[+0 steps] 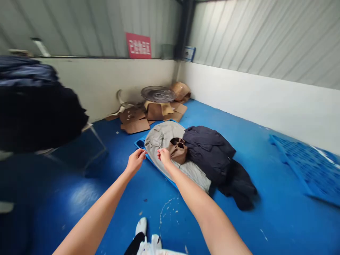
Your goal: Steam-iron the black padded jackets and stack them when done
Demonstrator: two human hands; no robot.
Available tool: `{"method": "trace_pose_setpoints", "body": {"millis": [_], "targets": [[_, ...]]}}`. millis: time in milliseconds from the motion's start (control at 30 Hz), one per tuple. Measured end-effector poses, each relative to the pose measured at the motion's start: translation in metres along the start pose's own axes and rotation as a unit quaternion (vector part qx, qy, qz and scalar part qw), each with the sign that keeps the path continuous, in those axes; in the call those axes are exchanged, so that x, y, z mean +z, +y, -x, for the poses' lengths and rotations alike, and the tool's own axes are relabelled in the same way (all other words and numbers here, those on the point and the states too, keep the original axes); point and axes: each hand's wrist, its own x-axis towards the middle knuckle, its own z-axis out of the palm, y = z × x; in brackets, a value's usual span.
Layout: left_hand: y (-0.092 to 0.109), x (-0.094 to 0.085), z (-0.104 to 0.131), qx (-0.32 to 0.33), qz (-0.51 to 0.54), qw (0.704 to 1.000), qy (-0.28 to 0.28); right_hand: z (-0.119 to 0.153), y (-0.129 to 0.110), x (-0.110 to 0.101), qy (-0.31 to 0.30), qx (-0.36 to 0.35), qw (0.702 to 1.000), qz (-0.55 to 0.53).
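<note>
My left hand [136, 161] is held out ahead of me, its fingers curled into a pinch, with no object showing in them. Level with it on the right, my right hand [164, 156] is also closed, and nothing shows in its fingers either. A gap separates the two hands. Beyond them a grey cloth [159, 134] lies over a blue pallet [152, 162] on the floor. On the cloth, just past my right hand in view, stands a brown bag-like item [178, 153] with dark openings. Beside it dark clothing [209, 148] spills onto the floor.
Flattened cardboard [135, 125] and a round, dark clear lid-like disc [158, 94] lie by the back wall. Dark garments [34, 106] are heaped on a light-framed stand at left. Another blue pallet [305, 166] rests at right. A red sign [138, 46] hangs on the wall.
</note>
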Motion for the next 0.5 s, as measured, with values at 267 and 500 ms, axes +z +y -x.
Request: {"method": "trace_pose_setpoints", "body": {"millis": [267,500], "targets": [[0.013,0.213,-0.096,-0.013,0.098,0.98,-0.174,-0.07,0.029,-0.195,0.187,0.041,0.981,-0.022],[0.01,0.343,-0.177,-0.093,0.144,0.95,-0.262,-0.153,0.041,-0.3,0.279,0.086,0.956,-0.004]]}}
